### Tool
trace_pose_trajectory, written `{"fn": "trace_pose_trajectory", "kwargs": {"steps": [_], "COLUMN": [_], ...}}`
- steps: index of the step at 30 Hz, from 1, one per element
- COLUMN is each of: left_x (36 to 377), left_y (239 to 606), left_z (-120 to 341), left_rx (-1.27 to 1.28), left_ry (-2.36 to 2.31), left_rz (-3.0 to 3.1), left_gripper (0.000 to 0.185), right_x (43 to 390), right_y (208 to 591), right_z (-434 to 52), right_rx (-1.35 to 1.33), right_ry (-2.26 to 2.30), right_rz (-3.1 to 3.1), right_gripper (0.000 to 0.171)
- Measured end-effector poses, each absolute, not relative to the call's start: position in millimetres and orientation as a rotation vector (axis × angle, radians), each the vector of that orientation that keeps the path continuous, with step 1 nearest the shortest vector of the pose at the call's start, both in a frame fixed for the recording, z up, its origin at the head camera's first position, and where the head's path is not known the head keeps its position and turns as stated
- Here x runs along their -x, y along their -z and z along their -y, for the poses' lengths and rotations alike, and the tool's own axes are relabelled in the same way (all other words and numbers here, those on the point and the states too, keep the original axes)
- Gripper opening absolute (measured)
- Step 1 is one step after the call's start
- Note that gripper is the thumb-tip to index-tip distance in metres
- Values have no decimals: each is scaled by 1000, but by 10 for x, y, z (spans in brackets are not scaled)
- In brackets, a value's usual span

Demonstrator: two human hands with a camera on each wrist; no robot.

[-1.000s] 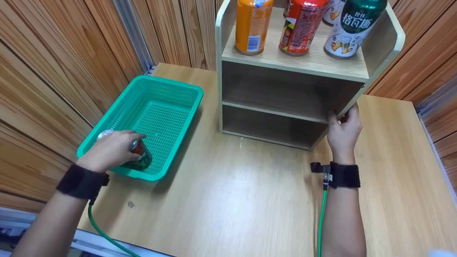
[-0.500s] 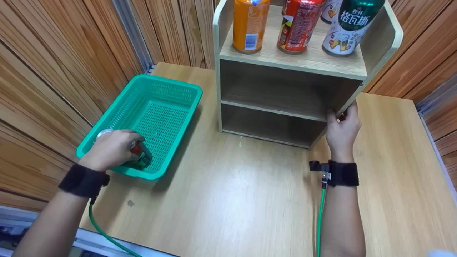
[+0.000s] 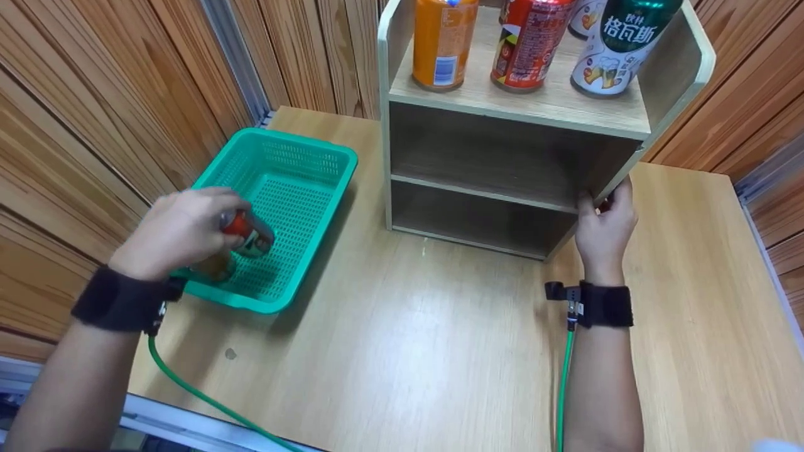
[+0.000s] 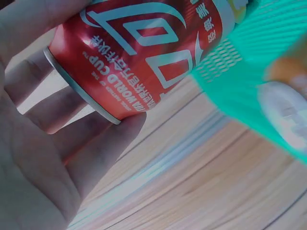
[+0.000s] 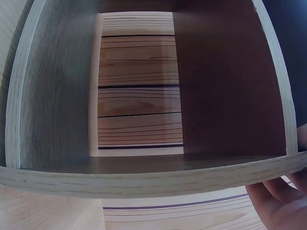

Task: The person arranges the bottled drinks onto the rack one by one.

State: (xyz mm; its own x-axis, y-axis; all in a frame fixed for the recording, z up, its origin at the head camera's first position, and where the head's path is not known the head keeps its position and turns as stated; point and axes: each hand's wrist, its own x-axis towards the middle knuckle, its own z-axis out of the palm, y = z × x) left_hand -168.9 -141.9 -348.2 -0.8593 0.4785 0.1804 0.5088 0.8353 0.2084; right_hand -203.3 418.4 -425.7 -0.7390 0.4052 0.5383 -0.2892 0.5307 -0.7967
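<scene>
My left hand (image 3: 182,232) grips a red soda can (image 3: 242,227), tilted over the near-left part of the green basket (image 3: 348,164). In the left wrist view the red can's white lettering shows, with thumb and fingers around its end. A second can (image 3: 217,267), orange-brown, lies in the basket partly hidden under my left hand; its pale end shows at the right of the left wrist view. My right hand (image 3: 606,232) grips the right side panel of the wooden shelf unit (image 3: 518,113), thumb at the front edge and fingers behind.
On the shelf unit's top stand an orange can (image 3: 443,47), a red can (image 3: 527,47) and a green-and-white can (image 3: 619,50), with more cans behind. Two lower compartments lie beneath. Wood-plank walls (image 3: 94,125) surround the wooden table (image 3: 402,351).
My left hand has lifted the red can up from the basket's near-left corner, uncovering part of the orange-brown can. My right hand keeps its hold on the shelf unit.
</scene>
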Motion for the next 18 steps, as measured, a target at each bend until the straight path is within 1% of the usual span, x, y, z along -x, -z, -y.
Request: {"fn": "trace_pose_trajectory", "kwargs": {"steps": [4,8,15,18], "left_x": [1727,1744,1755,1770], "left_y": [3212,3049,3005,3019], "left_z": [1270,1065,637,458], "left_rx": [839,950,1179,1270], "left_ry": [364,371,480,515], "left_rz": [2824,2716,2592,2548], "left_gripper": [38,35,30,30], "right_x": [1999,1917,1858,1853], "right_y": [4199,4082,4015,4012], "right_z": [-4151,-4054,-3970,-3968], "right_rx": [95,99,118,110], "right_ry": [-1242,-1253,-1283,-1287], "right_rz": [2049,2050,2033,2027], "right_gripper": [52,50,47,46]}}
